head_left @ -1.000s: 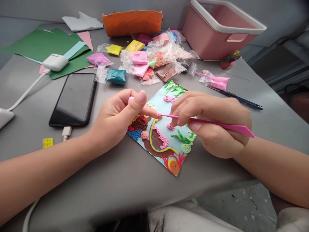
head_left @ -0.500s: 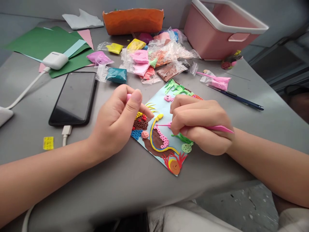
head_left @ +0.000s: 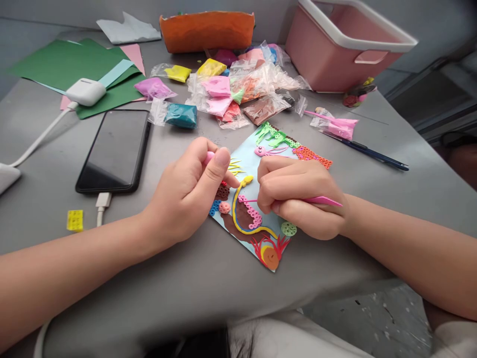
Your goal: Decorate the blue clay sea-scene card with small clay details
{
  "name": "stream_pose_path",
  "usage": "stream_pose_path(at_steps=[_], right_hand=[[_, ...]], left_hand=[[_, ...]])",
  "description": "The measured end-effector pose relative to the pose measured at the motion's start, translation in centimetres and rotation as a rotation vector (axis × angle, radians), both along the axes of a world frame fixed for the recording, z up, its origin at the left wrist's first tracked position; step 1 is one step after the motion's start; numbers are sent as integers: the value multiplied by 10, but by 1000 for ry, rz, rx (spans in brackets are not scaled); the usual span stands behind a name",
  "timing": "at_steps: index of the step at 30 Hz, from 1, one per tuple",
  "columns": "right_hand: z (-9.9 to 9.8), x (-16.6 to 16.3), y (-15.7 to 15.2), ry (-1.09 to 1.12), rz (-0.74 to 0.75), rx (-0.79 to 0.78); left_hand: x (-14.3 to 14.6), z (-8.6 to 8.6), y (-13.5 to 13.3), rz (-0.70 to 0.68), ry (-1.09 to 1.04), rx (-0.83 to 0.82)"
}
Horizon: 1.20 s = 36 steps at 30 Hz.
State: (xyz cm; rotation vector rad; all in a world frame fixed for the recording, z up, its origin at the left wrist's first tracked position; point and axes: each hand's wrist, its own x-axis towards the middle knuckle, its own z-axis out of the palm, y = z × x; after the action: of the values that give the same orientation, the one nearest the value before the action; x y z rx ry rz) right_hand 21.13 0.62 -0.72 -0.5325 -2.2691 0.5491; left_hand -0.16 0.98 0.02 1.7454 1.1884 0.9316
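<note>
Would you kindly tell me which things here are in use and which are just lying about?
In use: left hand, pink clay, right hand, pink tool, clay picture.
Lying about: phone, clay bags, bin, pen, green paper.

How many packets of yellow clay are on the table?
2. One clear plastic packet of yellow clay lies behind the purple clay packet; the second yellow packet lies just right of it, near the orange fabric pouch. The pile may hide more.
</note>
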Motion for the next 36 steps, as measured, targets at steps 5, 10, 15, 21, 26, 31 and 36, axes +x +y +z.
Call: stream_pose_path(at_steps=[5,10,15,21,26,31,36], right_hand=[[7,0,0,-9,22,-33],[16,3,-2,-80,22,-86],[16,4,0,-71,18,-62],[14,4,0,-91,14,-60],[11,3,1,-55,-5,-37],[8,2,1,-70,-8,-25],[12,2,-3,37,-25,-13]], left_hand=[[0,1,-1,3,23,-16],[1,1,-2,13,46,-40],[1,0,0,-27,-32,-29],[1,0,1,-39,-57,-11],[1,1,0,-39,-30,-19],[1,1,0,-56,-30,-16],[-1,-3,0,-55,-42,-21]])
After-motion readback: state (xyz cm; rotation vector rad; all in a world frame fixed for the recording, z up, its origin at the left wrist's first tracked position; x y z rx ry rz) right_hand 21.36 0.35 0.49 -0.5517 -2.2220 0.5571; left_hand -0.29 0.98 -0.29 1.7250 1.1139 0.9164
